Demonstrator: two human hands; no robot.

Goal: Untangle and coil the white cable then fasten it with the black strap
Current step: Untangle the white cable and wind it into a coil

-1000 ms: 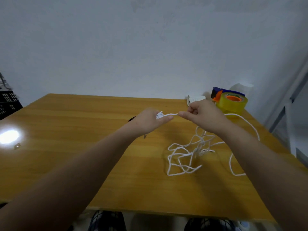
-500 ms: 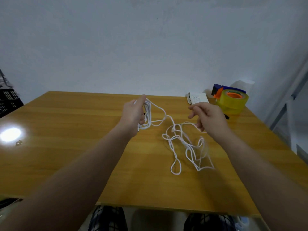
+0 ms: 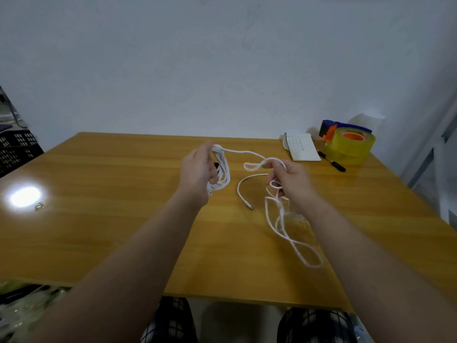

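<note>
Plain workroom, perhaps a small office or storeroom: a varnished wooden bench (image 3: 99,219) stands against a bare, pale wall (image 3: 222,70). At its far right corner sit a tape dispenser (image 3: 350,144) loaded with a yellowish roll, a small notepad (image 3: 301,148) and a black pen (image 3: 332,165). Black lattice crates (image 3: 17,149) stand by the wall at left, and a grey metal frame (image 3: 420,167) rises at right. A lamp's glare (image 3: 24,196) shines off the bench top. Crumpled clear plastic bags (image 3: 24,310) lie below its near left edge. The seated person wears checked trousers (image 3: 170,323).
</note>
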